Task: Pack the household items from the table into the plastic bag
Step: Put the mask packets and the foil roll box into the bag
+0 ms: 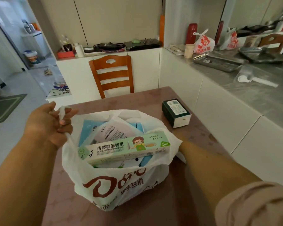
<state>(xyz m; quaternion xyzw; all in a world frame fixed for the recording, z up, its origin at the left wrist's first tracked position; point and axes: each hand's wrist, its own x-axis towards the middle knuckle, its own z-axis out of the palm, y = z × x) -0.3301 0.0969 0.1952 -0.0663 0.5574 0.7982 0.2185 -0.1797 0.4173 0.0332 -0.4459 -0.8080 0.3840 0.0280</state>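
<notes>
A white plastic bag (114,185) with red print stands open on the mauve table (207,132). A long pale-green foil box (126,148) lies across its mouth, on top of blue and white packets (111,129). My left hand (51,123) is shut on the bag's left handle and holds it up. My right forearm (206,160) reaches to the bag's right rim, where the plastic hides the hand. A dark green tissue pack (176,111) lies on the table beyond the bag, to the right.
A wooden chair (112,75) stands at the table's far edge. On the right runs a grey counter (260,95) with metal trays (217,62), a cup and two printed bags. White cabinets line the back.
</notes>
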